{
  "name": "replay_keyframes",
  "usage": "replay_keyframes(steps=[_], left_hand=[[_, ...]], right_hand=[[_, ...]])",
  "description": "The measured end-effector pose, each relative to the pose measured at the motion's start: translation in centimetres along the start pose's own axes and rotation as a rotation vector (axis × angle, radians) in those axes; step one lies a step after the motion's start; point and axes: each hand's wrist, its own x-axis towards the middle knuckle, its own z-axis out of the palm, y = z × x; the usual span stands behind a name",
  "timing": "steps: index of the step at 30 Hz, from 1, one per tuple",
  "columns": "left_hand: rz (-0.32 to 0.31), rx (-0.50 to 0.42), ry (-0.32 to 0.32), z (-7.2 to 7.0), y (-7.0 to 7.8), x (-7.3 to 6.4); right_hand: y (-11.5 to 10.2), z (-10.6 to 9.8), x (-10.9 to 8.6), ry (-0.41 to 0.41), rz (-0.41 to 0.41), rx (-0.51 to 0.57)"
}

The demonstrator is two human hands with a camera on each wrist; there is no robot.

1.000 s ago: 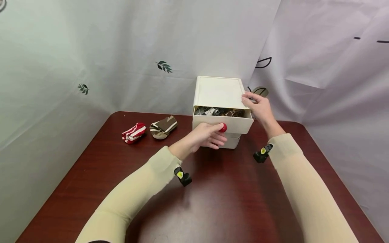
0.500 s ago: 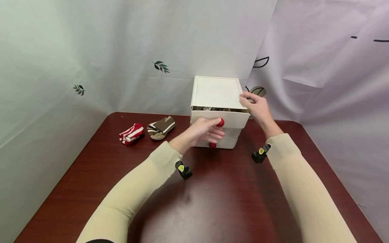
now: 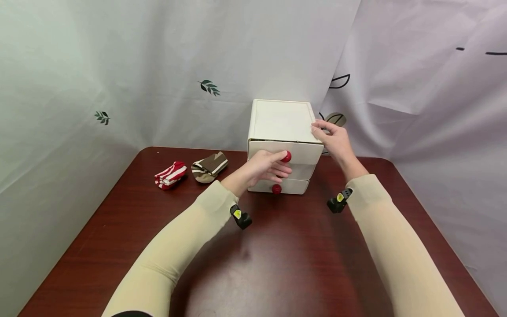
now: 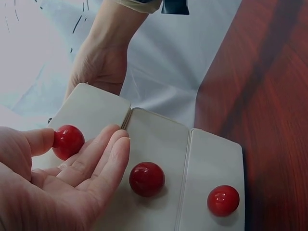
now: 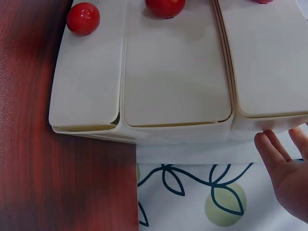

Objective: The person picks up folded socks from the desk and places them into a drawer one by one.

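Observation:
A small white cabinet [image 3: 282,119] with red ball knobs stands at the back of the table. Its top drawer [image 3: 309,154] is almost fully in, with only a thin dark gap along the upper edge. My left hand [image 3: 267,168] presses its thumb against the top red knob [image 4: 70,142], the other fingers stretched out below and beside it. At the upper right side of the cabinet, my right hand [image 3: 332,137] rests its fingertips on the edge; the right wrist view shows its fingers [image 5: 270,147] against the side wall. The middle drawer [image 4: 156,139] and bottom drawer [image 4: 214,161] are in.
To the left of the cabinet lie a folded brown striped sock bundle [image 3: 211,166] and a folded red-and-white one [image 3: 170,175]. The dark red table [image 3: 293,255] has a white patterned curtain [image 3: 166,79] hanging behind it and along the sides.
The top drawer has slid inward, from a wide gap showing dark patterned contents to a thin slit. My left hand moved inward with it; my right hand stayed on the cabinet's edge.

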Motion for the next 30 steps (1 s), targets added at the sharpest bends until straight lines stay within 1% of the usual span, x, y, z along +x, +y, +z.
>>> replay_keyframes(steps=[8, 13, 16, 18, 22, 24, 28, 30], left_hand=[[0.025, 0.02, 0.005, -0.2, 0.2, 0.4], [0.017, 0.024, -0.002, -0.3, 0.1, 0.6], [0.008, 0.019, 0.008, -0.3, -0.1, 0.6], [-0.007, 0.014, 0.016, -0.4, -0.5, 0.6], [-0.045, 0.005, 0.007, -0.6, -1.5, 0.4], [-0.053, 0.005, -0.004, -0.7, -2.1, 0.3], [-0.065, -0.005, -0.004, -0.9, -3.3, 0.2], [-0.081, -0.007, -0.003, -1.1, -3.9, 0.3]], right_hand=[[0.0, -0.1, 0.0, -0.007, 0.009, -0.001], [-0.1, -0.2, -0.1, -0.014, 0.02, -0.003], [0.0, -0.3, -0.1, -0.01, 0.018, -0.004], [0.1, -0.4, -0.2, -0.005, 0.014, -0.01], [0.1, -0.5, -0.3, 0.0, 0.016, -0.013], [0.1, -0.5, -0.3, -0.002, 0.021, -0.01], [0.1, -0.5, -0.3, -0.005, 0.027, 0.003], [0.1, -0.5, -0.3, -0.002, 0.026, 0.006]])
